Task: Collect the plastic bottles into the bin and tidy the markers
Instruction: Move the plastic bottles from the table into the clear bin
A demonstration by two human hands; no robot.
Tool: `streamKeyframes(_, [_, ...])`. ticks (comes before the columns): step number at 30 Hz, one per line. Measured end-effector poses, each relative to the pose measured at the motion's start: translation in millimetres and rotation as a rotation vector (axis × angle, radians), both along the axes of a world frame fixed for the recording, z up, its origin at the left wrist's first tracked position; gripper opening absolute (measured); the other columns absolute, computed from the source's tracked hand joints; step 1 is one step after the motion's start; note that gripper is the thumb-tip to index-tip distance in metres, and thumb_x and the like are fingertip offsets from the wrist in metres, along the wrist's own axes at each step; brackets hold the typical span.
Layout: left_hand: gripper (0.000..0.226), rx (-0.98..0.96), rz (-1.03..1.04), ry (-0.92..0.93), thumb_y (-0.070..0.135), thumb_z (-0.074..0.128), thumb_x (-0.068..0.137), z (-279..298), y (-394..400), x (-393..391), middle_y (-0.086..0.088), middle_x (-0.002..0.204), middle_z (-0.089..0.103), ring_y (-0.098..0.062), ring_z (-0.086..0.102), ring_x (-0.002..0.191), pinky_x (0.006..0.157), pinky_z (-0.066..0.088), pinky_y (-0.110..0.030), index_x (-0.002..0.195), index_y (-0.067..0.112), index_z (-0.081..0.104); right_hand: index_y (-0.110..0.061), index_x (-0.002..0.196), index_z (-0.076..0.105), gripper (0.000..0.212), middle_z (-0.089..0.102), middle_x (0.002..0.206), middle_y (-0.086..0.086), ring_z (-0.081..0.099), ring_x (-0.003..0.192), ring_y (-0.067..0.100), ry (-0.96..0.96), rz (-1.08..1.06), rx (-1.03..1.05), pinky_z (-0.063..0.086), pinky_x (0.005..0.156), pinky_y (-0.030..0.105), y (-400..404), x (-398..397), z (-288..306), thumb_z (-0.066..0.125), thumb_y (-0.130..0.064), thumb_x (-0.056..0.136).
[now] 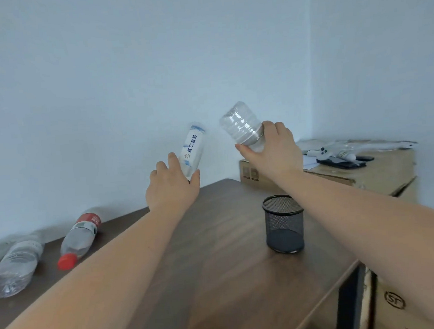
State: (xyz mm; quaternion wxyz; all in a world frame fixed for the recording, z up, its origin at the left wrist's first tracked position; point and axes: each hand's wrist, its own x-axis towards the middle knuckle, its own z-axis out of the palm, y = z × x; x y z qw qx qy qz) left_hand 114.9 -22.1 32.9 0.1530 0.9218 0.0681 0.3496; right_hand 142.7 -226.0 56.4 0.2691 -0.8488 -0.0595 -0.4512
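My left hand (172, 186) grips a slim bottle with a white and blue label (193, 148), held up above the far edge of the dark wooden table (218, 255), its base pointing up and to the right. My right hand (274, 152) holds a clear ribbed bottle (241, 126) by its neck end, base tilted up to the left. Two more bottles lie on the table at the left: one with a red cap and red label (80, 238) and a clear crumpled one (15, 266). No bin or markers show.
A black mesh pen cup (284, 224) stands on the table below my right forearm. Behind it is a cardboard box (367, 173) with white controllers and dark phones on top. Another printed carton (395, 303) sits beside the table's right edge. A pale wall backs the table.
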Motion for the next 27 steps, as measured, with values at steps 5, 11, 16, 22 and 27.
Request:
streamKeyframes(5, [0.063, 0.081, -0.088, -0.02, 0.052, 0.044, 0.092, 6, -78, -6, -0.009, 0.114, 0.047, -0.029, 0.048, 0.104, 0.069, 0.039, -0.036, 0.141, 0.015, 0.027, -0.01, 0.106, 0.051, 0.056, 0.051, 0.105, 0.006, 0.048, 0.104, 0.027, -0.006, -0.132, 0.061, 0.043, 0.07, 0.037, -85, -25, -12, 0.064, -0.057, 0.078])
streamKeyframes(11, [0.061, 0.141, -0.248, -0.108, 0.052, 0.044, 0.091, -8, -184, -19, -0.008, 0.11, 0.052, -0.029, 0.052, 0.099, 0.068, 0.035, -0.036, 0.138, 0.015, 0.033, -0.011, 0.111, 0.05, 0.059, 0.05, 0.114, 0.006, 0.045, 0.113, 0.027, 0.109, -0.305, 0.091, 0.043, 0.076, 0.037, -181, -60, -46, 0.061, -0.06, 0.08])
streamKeyframes(16, [0.063, 0.164, -0.411, -0.08, 0.054, 0.044, 0.091, -37, -266, -21, -0.009, 0.114, 0.052, -0.031, 0.053, 0.102, 0.07, 0.041, -0.037, 0.14, 0.015, 0.032, -0.008, 0.122, 0.047, 0.068, 0.049, 0.124, 0.01, 0.042, 0.12, 0.029, 0.218, -0.414, 0.121, 0.042, 0.09, 0.041, -251, -85, -87, 0.059, -0.061, 0.081])
streamKeyframes(22, [0.061, 0.182, -0.536, 0.024, 0.055, 0.045, 0.09, -96, -340, -19, -0.009, 0.115, 0.052, -0.027, 0.052, 0.1, 0.067, 0.041, -0.035, 0.135, 0.016, 0.035, -0.008, 0.121, 0.047, 0.068, 0.049, 0.12, 0.01, 0.044, 0.117, 0.03, 0.287, -0.525, 0.178, 0.043, 0.085, 0.04, -321, -106, -142, 0.059, -0.062, 0.081])
streamKeyframes(27, [0.06, 0.278, -0.545, 0.143, 0.055, 0.043, 0.091, -153, -384, -17, -0.009, 0.118, 0.053, -0.027, 0.051, 0.106, 0.083, 0.041, -0.04, 0.135, 0.017, 0.034, -0.01, 0.116, 0.048, 0.063, 0.05, 0.117, 0.009, 0.045, 0.113, 0.029, 0.384, -0.603, 0.205, 0.042, 0.077, 0.038, -367, -118, -192, 0.059, -0.061, 0.08])
